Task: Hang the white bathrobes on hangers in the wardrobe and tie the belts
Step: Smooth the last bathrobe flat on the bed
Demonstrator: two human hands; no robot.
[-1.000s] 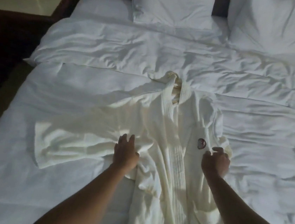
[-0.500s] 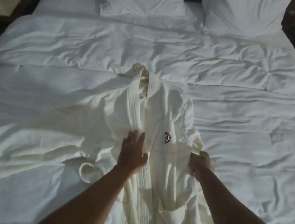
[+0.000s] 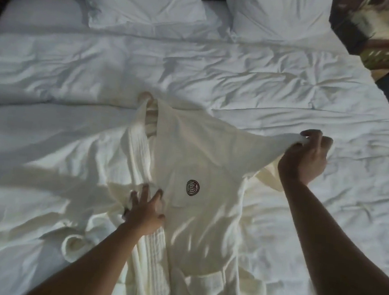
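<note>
At twelve o'clock I saw the hanger (image 3: 150, 115) mostly buried under the bathrobe (image 3: 201, 162) collar; at two o'clock the nightstand (image 3: 380, 35) clutter was blurred beyond telling.

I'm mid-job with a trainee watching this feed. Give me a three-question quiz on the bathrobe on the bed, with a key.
1. True or false: the white waffle-weave bathrobe lies on the white bed duvet with a wooden hanger at its collar.
2. Which of the hands lifts a corner of the robe off the bed? A) left hand B) right hand C) neither
3. Fill in: the round dark emblem sits on the robe panel nearer the ___ hand.

Key: 1 true; 2 B; 3 left. The left hand rests with spread fingers on the robe front beside the ribbed lapel, while the right hand pinches the fabric and holds it raised.
</note>
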